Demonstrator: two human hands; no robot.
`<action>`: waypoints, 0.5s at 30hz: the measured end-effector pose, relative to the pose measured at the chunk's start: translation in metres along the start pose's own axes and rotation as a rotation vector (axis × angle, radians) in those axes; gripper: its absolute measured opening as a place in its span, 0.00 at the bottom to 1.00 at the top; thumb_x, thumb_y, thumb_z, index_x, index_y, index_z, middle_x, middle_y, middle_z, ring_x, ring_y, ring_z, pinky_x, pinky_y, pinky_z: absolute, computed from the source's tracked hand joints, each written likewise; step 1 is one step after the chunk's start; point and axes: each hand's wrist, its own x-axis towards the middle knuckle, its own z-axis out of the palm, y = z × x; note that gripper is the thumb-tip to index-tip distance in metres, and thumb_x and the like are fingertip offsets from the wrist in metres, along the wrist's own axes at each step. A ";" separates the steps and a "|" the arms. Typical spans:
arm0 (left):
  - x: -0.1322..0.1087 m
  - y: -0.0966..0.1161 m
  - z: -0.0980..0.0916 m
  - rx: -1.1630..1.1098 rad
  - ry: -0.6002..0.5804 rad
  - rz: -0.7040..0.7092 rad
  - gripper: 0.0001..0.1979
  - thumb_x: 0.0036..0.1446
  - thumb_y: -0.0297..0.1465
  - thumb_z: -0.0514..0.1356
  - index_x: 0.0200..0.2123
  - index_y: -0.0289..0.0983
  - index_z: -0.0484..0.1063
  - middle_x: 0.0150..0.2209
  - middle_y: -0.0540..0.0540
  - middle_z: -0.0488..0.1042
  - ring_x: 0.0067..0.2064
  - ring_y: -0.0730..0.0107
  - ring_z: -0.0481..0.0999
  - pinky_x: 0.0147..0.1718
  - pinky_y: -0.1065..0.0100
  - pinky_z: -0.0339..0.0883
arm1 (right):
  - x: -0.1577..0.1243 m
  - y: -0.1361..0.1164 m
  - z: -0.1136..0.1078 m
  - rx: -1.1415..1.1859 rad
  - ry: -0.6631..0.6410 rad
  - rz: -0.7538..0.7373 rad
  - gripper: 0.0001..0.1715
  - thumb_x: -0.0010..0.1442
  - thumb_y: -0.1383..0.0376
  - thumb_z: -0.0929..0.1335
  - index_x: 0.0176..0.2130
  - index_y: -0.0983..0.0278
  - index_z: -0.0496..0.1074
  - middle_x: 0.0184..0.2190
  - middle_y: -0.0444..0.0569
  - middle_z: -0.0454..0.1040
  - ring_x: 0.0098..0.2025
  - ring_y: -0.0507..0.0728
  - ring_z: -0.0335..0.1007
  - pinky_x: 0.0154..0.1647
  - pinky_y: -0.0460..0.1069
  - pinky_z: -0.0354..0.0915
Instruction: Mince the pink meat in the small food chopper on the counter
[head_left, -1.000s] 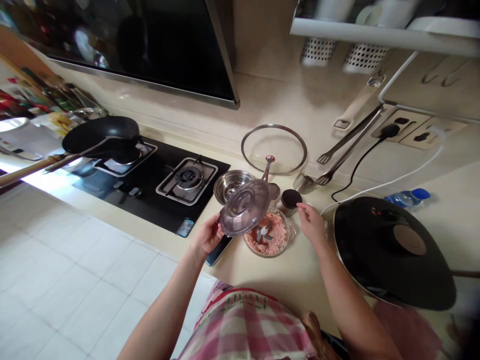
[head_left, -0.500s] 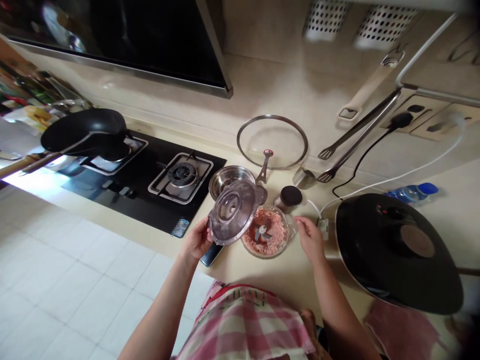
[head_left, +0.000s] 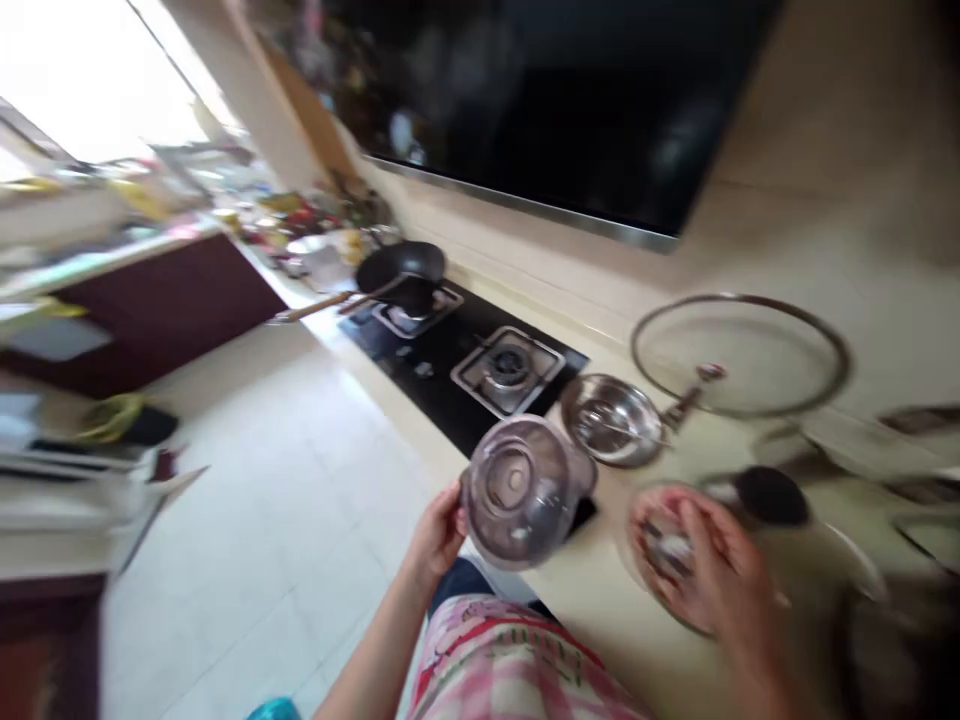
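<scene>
Holding the round clear plastic chopper lid by its rim, already off, is the left hand. At three o'clock, the right hand covers the opened glass bowl of pink mince on the tabletop; its grasp is too blurred to tell.

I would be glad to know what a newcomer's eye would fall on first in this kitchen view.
First the clear lid, held up in the left hand at lower centre. Next the right hand, spread over a glass bowl of pink mince to its right. Behind, a big glass pot lid leans on the wall.
</scene>
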 end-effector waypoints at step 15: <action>-0.068 0.310 -0.281 0.065 0.610 0.602 0.09 0.46 0.21 0.64 0.31 0.38 0.77 0.34 0.47 0.79 0.30 0.72 0.80 0.25 0.80 0.73 | -0.082 -0.166 0.444 0.361 -0.573 -0.007 0.25 0.52 0.46 0.71 0.38 0.62 0.77 0.36 0.54 0.80 0.40 0.63 0.78 0.45 0.57 0.75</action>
